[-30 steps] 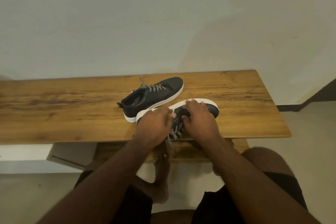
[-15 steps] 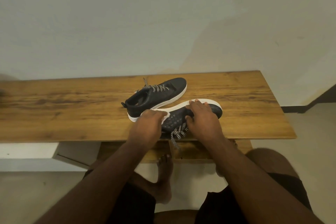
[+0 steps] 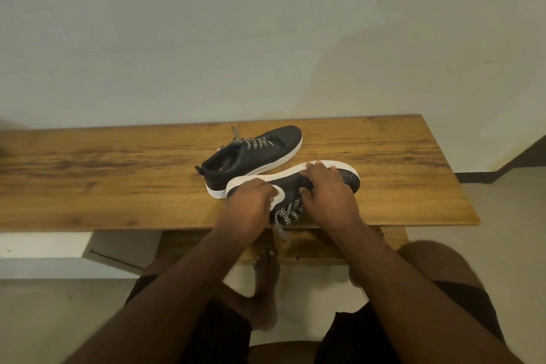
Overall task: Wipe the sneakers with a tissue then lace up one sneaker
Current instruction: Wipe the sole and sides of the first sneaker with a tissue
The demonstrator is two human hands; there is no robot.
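Your left hand [image 3: 249,201] has its fingers curled around a white tissue [image 3: 277,196] and presses it against the dark side of the near sneaker [image 3: 291,183], toward its heel end. That sneaker lies tipped on its side at about the 6 o'clock edge of the wooden tabletop [image 3: 88,174], white sole facing away from you and toe pointing toward 3 o'clock. Your right hand [image 3: 328,192] grips it at the forefoot, fingers curled over the white sole edge and thumb against the upper. Its black-and-white patterned laces [image 3: 288,213] hang loose between your two hands, one end trailing over the tabletop's near edge.

The second sneaker [image 3: 251,156] stands upright just beyond it, toward 12 o'clock, toe aimed at roughly 2 o'clock; the two soles are touching or very nearly so. Its laces [image 3: 254,141] are the same pattern and lie loose across the tongue.

No brand mark, label or writing can be read on either sneaker.

Beneath the tabletop, your bare foot [image 3: 266,284] rests on the pale floor [image 3: 44,319].
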